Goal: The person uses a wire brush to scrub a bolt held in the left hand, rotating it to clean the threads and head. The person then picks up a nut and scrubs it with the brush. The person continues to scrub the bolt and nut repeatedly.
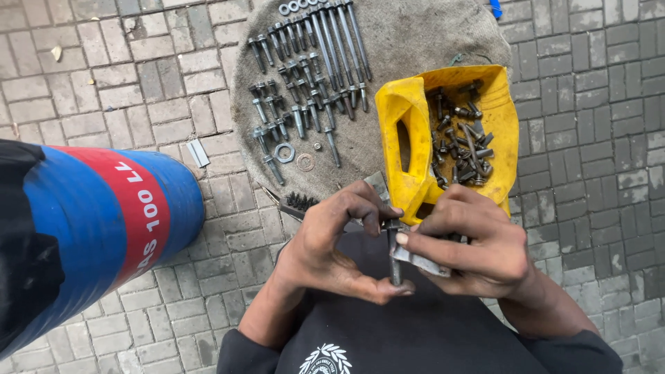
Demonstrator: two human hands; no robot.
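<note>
Yellow cut jug point(405, 111): loose dark bolts point(465, 145), assorted. Cloth point(409, 34): bolts in rows w/ washers. Long bolt point(393, 251): upright btwn both hands, head pinched by left hand point(332, 246) fingertips, thumb under tip. Right hand point(478, 242): fingers curled, gripping metal strip point(422, 262) against bolt shank.

Perhaps forty bolts point(305, 90), one tub point(409, 125)

Ahead of your hands, bolts point(305, 76) lie in rows on a cloth point(409, 41); right of them, a cut container point(415, 131) holds loose bolts point(464, 149); a drum point(90, 228) stands left.
</note>
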